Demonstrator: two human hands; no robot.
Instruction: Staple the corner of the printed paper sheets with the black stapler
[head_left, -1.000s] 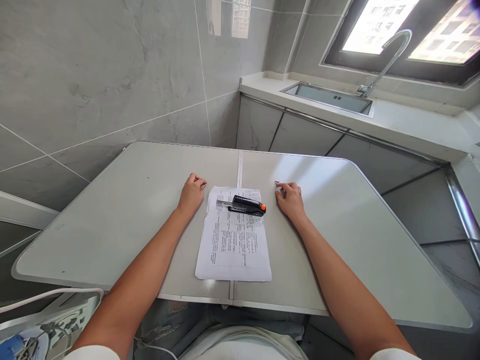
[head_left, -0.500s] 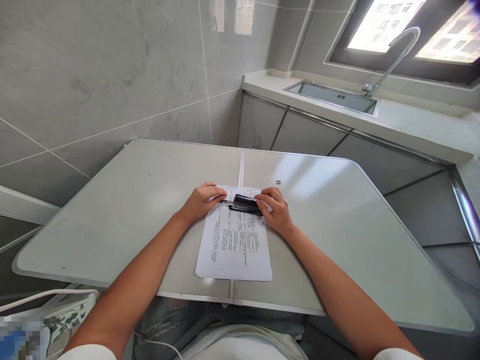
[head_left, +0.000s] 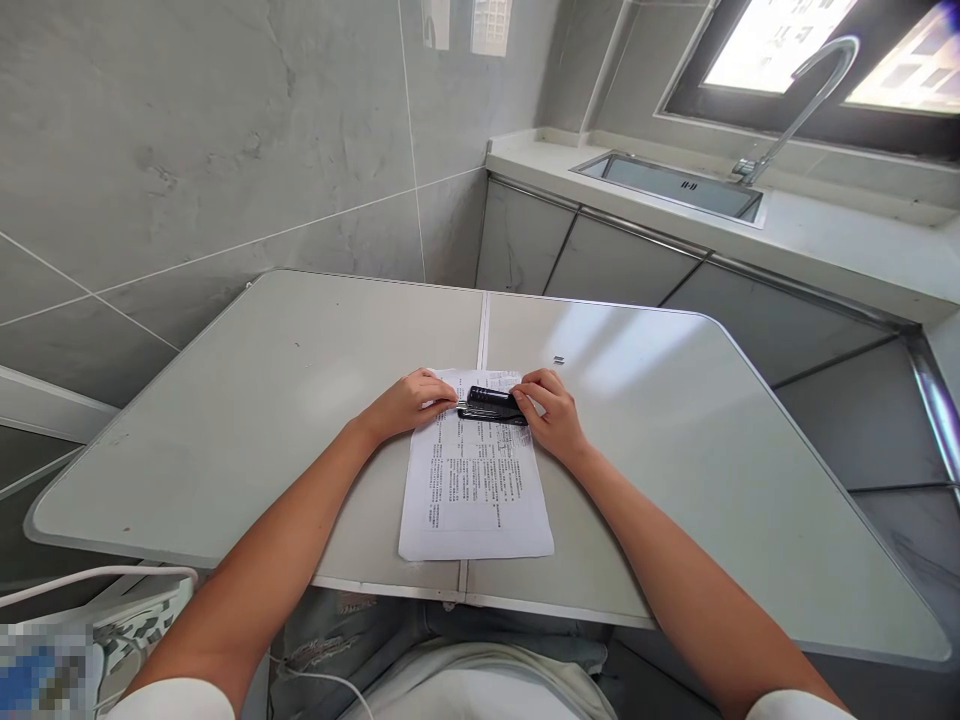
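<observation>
A black stapler point(head_left: 491, 406) lies across the upper part of a printed sheet of paper point(head_left: 476, 530), its top arm lifted from the base. My right hand point(head_left: 553, 412) grips the stapler's right end between thumb and fingers. At the other end, my left hand point(head_left: 414, 402) pinches the small metal slide point(head_left: 461, 405) that sticks out of the stapler. The tips of the left fingers partly cover that slide. Whether staples lie inside the stapler is too small to tell.
Two short staple strips point(head_left: 559, 360) lie on the pale folding table point(head_left: 675, 480), beyond my right hand. A seam runs down the table's middle under the paper. Behind stand a counter with a sink point(head_left: 675, 186) and a tiled wall. A white cable hangs at lower left.
My left hand has shifted a little to the right, and the metal slide sticks out less from the stapler. The paper's lower edge has swung slightly right. My right hand keeps its grip.
</observation>
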